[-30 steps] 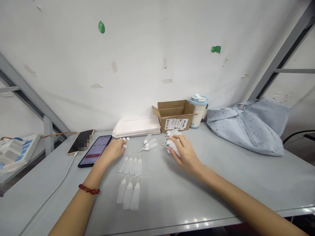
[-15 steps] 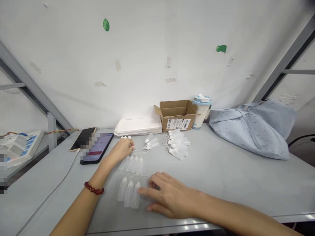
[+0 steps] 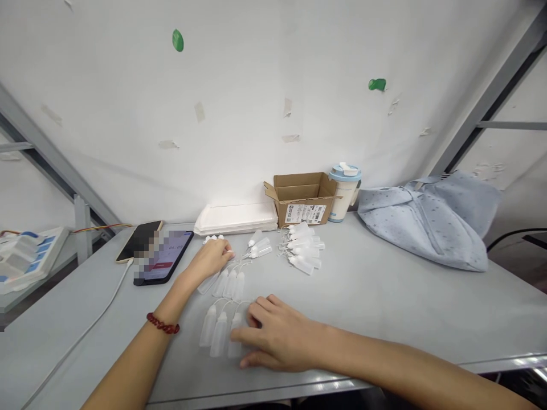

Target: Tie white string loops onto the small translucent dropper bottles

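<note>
My left hand (image 3: 210, 259) is curled at the back left of the bottles. Its thumb and forefinger close at the tube end of a translucent squeeze bottle (image 3: 208, 283), whose top the hand hides. Beside it stretches a row of similar bottles (image 3: 231, 283) with thin bent tubes. Nearer the front lie three more bottles (image 3: 219, 336) side by side. Over the rightmost of these rests the forefinger of my right hand (image 3: 284, 336), with the thumb apart and the other fingers bent. White bottle caps (image 3: 212, 239) show just behind my left hand.
Loose bottles (image 3: 260, 249) and a larger pile of bottles (image 3: 302, 247) lie farther back. Behind stand a white stack (image 3: 237, 217), an open cardboard box (image 3: 305, 213) and a lidded cup (image 3: 344, 193). Two phones, one dark (image 3: 141, 242), one lit (image 3: 173, 256), lie left; a cloth bag (image 3: 423, 228), right.
My right hand has slid left, its forefinger now covering more of the rightmost front bottle. My left hand has shifted slightly, and the leftmost bottle beneath it leans more. The whole view has drifted a little.
</note>
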`<state>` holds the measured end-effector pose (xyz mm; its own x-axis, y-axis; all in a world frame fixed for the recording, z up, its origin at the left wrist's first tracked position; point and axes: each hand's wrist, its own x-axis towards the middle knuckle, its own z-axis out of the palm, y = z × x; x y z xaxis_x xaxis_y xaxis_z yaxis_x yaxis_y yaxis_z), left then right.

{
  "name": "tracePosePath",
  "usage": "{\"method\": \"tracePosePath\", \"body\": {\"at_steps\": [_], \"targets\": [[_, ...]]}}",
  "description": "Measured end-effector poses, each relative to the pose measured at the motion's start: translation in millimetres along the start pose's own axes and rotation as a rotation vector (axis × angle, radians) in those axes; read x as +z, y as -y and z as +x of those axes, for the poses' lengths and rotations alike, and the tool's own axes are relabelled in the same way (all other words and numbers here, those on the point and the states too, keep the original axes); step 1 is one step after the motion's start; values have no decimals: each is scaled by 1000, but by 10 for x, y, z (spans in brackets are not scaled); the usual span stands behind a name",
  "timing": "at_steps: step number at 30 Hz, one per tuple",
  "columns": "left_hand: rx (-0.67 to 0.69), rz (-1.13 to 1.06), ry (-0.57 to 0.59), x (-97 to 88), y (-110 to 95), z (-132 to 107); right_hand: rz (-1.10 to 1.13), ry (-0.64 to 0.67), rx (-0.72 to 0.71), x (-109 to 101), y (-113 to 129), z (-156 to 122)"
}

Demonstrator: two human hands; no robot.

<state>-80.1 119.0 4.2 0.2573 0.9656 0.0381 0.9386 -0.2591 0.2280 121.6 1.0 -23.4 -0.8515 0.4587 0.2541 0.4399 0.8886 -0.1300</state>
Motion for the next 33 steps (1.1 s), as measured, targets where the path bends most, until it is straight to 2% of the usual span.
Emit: {"method": "tracePosePath", "body": {"at_steps": [5, 8, 10, 13, 17, 21, 24, 29, 33], "targets": [[-27, -41, -102, -95, -110, -41, -50, 8, 13, 48, -18, -16], [-9, -243, -144, -147, -210, -80, -48, 44, 34, 18, -34, -57], [-3, -436, -84, -174, -274, -114, -42, 48, 65, -14, -65, -86], [14, -692, 118, -195, -336, -161, -45, 8, 125, -55, -163, -129], [55, -857, 290, -184, -351, -188, -12, -127, 196, -65, -345, -173], [71, -878, 323, -156, -380, -189, 17, -262, 217, -46, -456, -179], [66, -902, 324, -145, -446, -199, 36, -316, 209, -53, -460, -174], [125, -962, 397, -149, -542, -240, 131, -334, 184, -123, -407, -184], [207, -980, 419, -155, -535, -260, 308, -334, 234, -178, -387, -195]]}}
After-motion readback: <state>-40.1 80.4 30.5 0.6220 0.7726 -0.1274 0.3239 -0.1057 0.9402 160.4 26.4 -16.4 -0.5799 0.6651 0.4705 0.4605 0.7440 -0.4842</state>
